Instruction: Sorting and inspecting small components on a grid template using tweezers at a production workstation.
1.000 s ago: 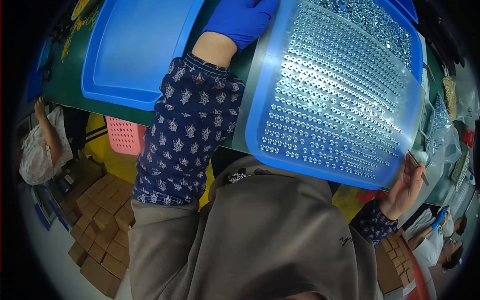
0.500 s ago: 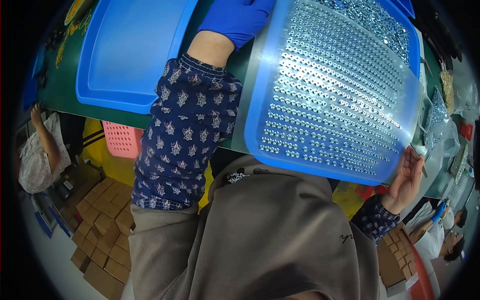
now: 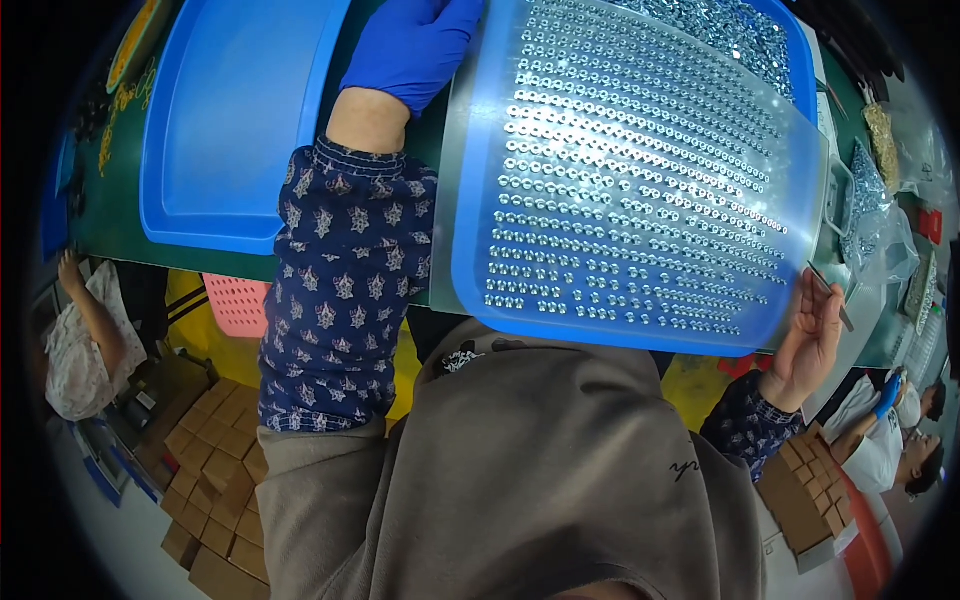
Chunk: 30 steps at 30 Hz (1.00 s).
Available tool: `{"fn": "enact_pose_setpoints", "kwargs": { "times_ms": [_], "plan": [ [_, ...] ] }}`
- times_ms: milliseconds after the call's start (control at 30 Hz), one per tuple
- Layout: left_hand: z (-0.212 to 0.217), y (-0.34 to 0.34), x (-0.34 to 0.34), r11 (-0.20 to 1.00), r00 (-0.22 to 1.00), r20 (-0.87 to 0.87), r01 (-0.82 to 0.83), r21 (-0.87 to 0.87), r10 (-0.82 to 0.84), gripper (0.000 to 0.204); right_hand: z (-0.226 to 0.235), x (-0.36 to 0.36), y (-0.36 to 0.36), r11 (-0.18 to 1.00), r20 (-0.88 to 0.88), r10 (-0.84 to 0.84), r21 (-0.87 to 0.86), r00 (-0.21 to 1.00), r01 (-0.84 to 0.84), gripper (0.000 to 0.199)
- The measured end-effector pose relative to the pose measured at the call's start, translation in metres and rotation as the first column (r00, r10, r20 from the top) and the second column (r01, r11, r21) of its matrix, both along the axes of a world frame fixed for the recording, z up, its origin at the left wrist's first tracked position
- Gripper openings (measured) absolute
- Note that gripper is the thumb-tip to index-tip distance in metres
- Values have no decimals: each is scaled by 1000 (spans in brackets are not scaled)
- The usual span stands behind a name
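A clear plastic plate (image 3: 640, 180) with rows of small metal rings in its holes lies tilted over a blue tray (image 3: 790, 60) that holds loose metal parts. My left hand (image 3: 415, 45), in a blue glove, grips the plate's upper left edge. My right hand (image 3: 812, 335), bare, sits at the plate's lower right edge. It pinches a thin dark stick (image 3: 828, 296) between its fingers. My patterned sleeve (image 3: 345, 290) and grey top fill the lower middle.
A second blue tray (image 3: 230, 120) lies on the green table (image 3: 115, 215) at the left. Bags of small metal parts (image 3: 872, 195) sit at the right. Below the table are a pink basket (image 3: 238, 302) and cardboard boxes (image 3: 205, 475). Other people work at the left (image 3: 80, 340) and lower right (image 3: 890, 430).
My right hand has slid a little up the plate's right edge. The plate has shifted slightly; my left hand stays on its upper left edge.
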<state>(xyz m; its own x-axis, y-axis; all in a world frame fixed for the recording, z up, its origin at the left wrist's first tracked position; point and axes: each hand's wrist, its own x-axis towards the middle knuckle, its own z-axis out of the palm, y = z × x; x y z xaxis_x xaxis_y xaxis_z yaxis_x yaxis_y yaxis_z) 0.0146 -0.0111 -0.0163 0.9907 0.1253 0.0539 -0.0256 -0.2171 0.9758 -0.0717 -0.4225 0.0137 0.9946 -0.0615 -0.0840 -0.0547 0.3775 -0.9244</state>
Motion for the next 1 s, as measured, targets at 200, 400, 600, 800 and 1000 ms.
{"fn": "enact_pose_setpoints", "kwargs": {
  "times_ms": [200, 400, 600, 800, 1000],
  "plan": [
    [7, -6, 0, 997, 998, -52, -26, -66, 22, 24, -2, 0, -3, 1000, 10, -14, -16, 1000, 14, 25],
    [8, -5, -2, 997, 998, -61, -31, -70, 27, 24, -6, 0, -5, 1000, 21, 10, -10, 1000, -10, 26],
    [8, -5, -1, 996, 996, -93, -23, -83, 15, 24, -3, -1, -1, 1000, 22, -4, -13, 1000, 5, 26],
    [4, -4, -1, 995, 998, -51, -26, -95, 21, 23, -4, 0, -4, 1000, 24, -7, -18, 1000, 7, 28],
    [6, 0, 3, 999, 985, -171, -43, -25, 38, 24, -3, 0, -4, 999, 25, 53, 5, 998, -54, 28]
  ]
}}
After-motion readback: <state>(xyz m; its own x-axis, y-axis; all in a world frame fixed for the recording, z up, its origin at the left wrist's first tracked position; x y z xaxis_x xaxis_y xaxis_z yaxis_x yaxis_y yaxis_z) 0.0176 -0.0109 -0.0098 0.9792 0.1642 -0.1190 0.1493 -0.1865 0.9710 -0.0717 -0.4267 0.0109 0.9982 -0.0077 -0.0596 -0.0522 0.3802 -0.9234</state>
